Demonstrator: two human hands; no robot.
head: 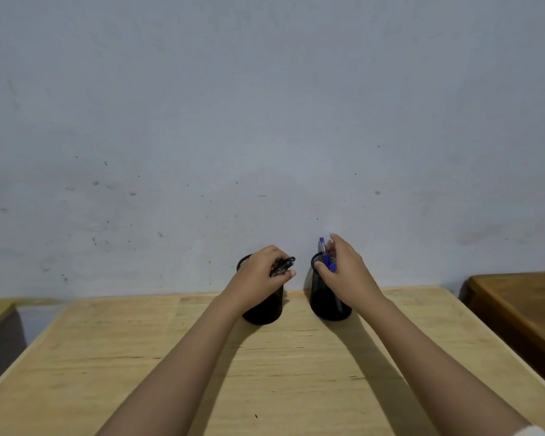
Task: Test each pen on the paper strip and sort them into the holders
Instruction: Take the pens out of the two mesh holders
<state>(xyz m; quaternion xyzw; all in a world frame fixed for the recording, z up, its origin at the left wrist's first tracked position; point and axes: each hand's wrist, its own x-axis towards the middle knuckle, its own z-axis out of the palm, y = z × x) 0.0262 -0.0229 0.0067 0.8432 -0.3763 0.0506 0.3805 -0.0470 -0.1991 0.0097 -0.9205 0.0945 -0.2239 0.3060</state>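
Wooden surface (139, 372), both arms stretched out to its far edge. Left hand (261, 269) has its fingers wrapped round some black pens (283, 266) above the left holder (265, 313). Right hand (343, 272) fingers are gripping blue pens (323, 247) in the right holder (324, 303), just beside it, by the wall (265, 121).

Open tabletop (296, 372) before holders (326, 305)
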